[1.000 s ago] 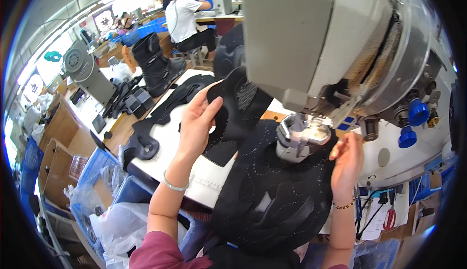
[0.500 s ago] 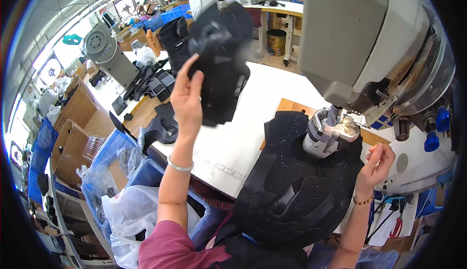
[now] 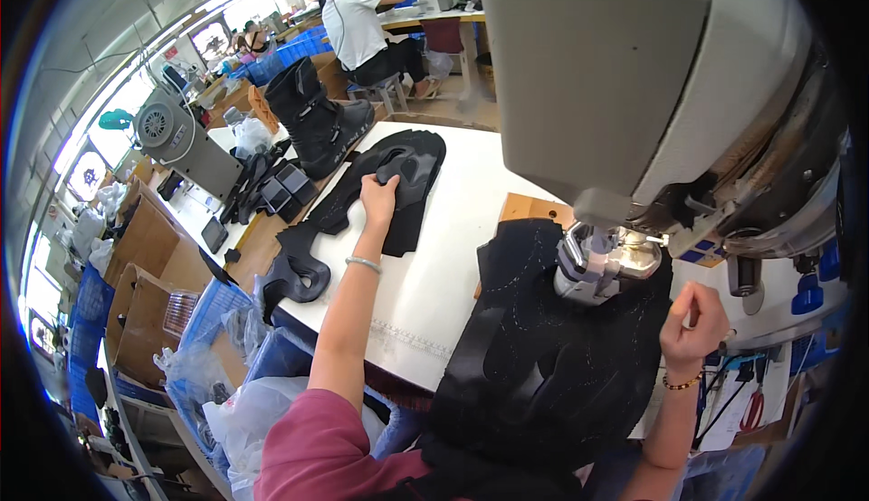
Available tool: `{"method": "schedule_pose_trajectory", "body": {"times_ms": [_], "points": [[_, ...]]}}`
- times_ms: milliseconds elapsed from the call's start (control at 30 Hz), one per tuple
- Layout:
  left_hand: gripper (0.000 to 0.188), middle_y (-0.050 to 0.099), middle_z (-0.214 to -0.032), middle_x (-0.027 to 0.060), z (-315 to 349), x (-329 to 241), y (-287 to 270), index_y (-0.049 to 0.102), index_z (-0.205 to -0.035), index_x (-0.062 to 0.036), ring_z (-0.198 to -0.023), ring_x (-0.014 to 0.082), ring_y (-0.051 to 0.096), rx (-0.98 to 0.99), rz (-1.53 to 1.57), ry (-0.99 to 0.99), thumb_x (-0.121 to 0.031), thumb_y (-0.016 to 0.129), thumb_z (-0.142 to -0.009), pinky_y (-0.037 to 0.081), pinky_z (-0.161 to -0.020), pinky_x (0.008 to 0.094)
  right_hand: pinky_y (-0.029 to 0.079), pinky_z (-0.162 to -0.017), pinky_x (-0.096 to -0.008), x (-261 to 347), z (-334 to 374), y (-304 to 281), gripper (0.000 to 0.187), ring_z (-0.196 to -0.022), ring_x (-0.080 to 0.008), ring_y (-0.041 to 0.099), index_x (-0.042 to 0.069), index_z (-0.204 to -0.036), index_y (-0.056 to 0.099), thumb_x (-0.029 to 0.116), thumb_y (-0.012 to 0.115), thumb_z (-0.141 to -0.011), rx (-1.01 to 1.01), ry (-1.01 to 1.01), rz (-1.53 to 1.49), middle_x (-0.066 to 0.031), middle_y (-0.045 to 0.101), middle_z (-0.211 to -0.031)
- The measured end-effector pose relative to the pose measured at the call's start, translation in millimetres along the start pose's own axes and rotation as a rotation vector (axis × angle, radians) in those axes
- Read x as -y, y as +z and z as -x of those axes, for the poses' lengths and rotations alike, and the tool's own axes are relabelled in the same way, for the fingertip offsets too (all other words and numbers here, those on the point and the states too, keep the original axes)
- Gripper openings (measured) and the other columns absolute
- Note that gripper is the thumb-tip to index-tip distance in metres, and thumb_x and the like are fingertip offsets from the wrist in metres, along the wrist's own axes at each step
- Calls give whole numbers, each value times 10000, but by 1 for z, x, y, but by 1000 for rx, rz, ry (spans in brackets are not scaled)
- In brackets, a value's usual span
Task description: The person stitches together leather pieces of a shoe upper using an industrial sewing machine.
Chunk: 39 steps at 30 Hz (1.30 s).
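Note:
On the white table, my left hand [image 3: 378, 204] pinches a curved black piece [image 3: 407, 173] that looks like part of a boot upper. It lies on top of other flat black cut pieces [image 3: 405, 231]. My right hand [image 3: 695, 324] is curled into a loose fist to the right of the sewing machine's foot [image 3: 593, 266], with nothing visible in it. Beneath that foot a large black stitched panel [image 3: 552, 365] spreads toward me and hangs over the near edge. Light stitch lines cross it.
The grey machine head [image 3: 597, 76] overhangs the right side. A black boot [image 3: 312, 121] stands at the table's far left, near another black curved piece [image 3: 294, 270]. Blue crates with plastic bags [image 3: 253, 419] are at lower left. Red-handled scissors [image 3: 751, 410] hang lower right. A person [image 3: 358, 26] sits beyond.
My left hand has come down from the air, and the black piece now rests on the table. My right hand stays curled beside the machine. The whole view has shifted slightly.

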<state>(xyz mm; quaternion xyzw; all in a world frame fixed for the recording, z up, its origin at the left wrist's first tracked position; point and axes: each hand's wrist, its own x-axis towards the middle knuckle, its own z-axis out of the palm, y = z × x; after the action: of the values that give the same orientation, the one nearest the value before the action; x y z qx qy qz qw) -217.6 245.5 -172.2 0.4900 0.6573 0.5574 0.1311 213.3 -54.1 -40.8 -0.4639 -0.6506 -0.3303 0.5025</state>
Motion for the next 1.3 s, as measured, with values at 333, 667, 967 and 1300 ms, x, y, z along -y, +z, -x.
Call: {"method": "schedule_pose_trajectory", "body": {"times_ms": [333,667,967,1300], "points": [[759,595,-1027,235,89,-65,-36,395,-1322,-20,-991,370,561,218,-825,269,-393,651,-712,382,-897,477,341,-415,-328,25,-6,-18,137,-433,-216,450,81,-766,549,13,649,-702,78,-62,-186,-41,475,-542],[563,494,-1298,177,178,-104,-103,357,-1377,-11,-1236,248,440,635,342,-26,-373,450,-955,307,-1061,360,402,-462,-338,57,-17,-44,250,-516,-226,519,76,-687,457,166,625,-849,603,232,-195,-51,484,-593],[594,342,-1437,148,305,-170,-125,272,-1422,9,-1308,217,348,776,801,-451,-188,507,-913,282,-1064,288,258,-1077,-370,42,85,-65,428,-1306,-302,345,-17,-1324,392,185,466,-954,365,898,-550,-184,391,-1382],[639,279,-1456,173,326,-197,-113,205,-1422,64,-1319,202,310,671,699,-279,-85,527,-890,248,-1070,281,217,-1095,-313,83,71,-45,411,-1322,-208,327,-39,-1340,391,182,329,-999,82,1180,-740,-125,392,-1408]]}}
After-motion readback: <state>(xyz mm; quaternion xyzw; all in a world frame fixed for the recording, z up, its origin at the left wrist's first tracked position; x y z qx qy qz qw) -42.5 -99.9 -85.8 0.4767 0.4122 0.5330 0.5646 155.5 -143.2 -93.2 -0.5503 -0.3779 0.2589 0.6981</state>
